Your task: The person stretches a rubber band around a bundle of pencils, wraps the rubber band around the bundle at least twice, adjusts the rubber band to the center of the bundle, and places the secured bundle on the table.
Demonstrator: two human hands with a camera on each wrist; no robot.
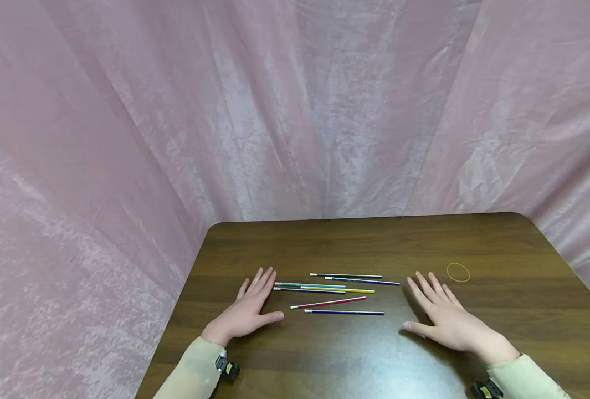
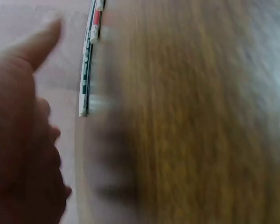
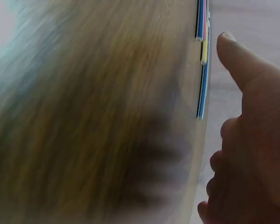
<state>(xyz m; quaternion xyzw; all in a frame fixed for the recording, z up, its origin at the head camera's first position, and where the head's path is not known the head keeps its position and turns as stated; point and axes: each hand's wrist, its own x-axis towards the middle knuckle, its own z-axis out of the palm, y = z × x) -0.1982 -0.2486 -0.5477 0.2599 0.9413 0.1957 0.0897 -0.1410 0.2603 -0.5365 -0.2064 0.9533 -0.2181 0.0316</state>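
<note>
Several pencils with white eraser ends lie loosely side by side across the middle of the table. Among them are a red pencil (image 1: 327,302), a yellow pencil (image 1: 359,291), a teal pencil (image 1: 295,285) and a dark blue pencil (image 1: 344,312) nearest the front. My left hand (image 1: 245,313) is spread flat just left of their eraser ends, holding nothing. To the right of the pencils is my right hand (image 1: 451,321), also with straight, spread fingers and nothing in it. Beyond its fingertips lies a thin yellow loop (image 1: 458,272), like a rubber band.
The brown wooden table (image 1: 374,238) has rounded far corners. Pink velvety curtains (image 1: 295,111) hang behind it and along both sides. Glare brightens the front middle of the tabletop. In both wrist views the near wood is blurred.
</note>
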